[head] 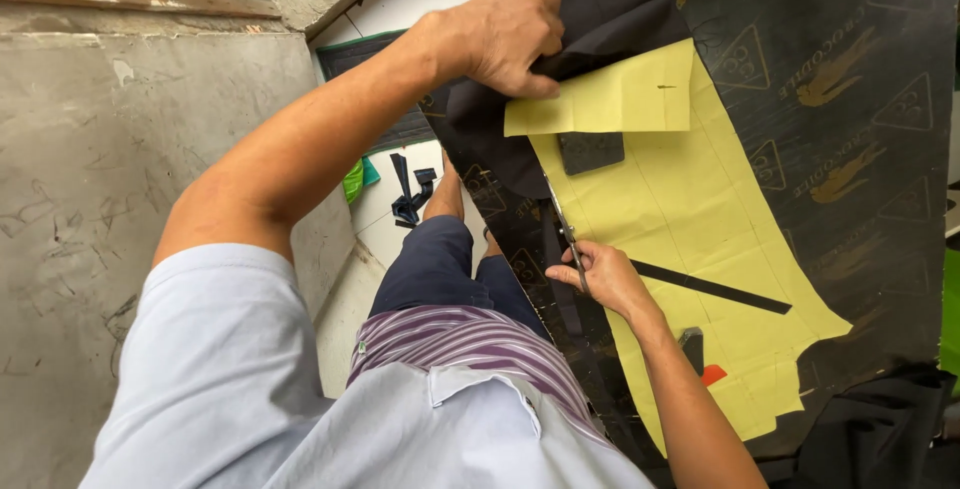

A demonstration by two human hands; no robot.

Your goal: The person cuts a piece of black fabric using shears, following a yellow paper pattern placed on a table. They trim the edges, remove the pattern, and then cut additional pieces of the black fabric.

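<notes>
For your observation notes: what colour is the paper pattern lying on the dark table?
Pale yellow paper pattern, clearest in the head view.

The only printed surface in view is the dark board (850, 129) serving as the work top, which fills the frame from about twelve o'clock round to four o'clock. It is black-brown and stamped all over with repeated dull gold marks: outlined triangles, animal-shaped emblems and short rows of lettering, running at a slant, most clearly at one to three o'clock and again in a narrow strip near the centre. No packages, stuck-on labels, signs or screens show anywhere else.
</notes>
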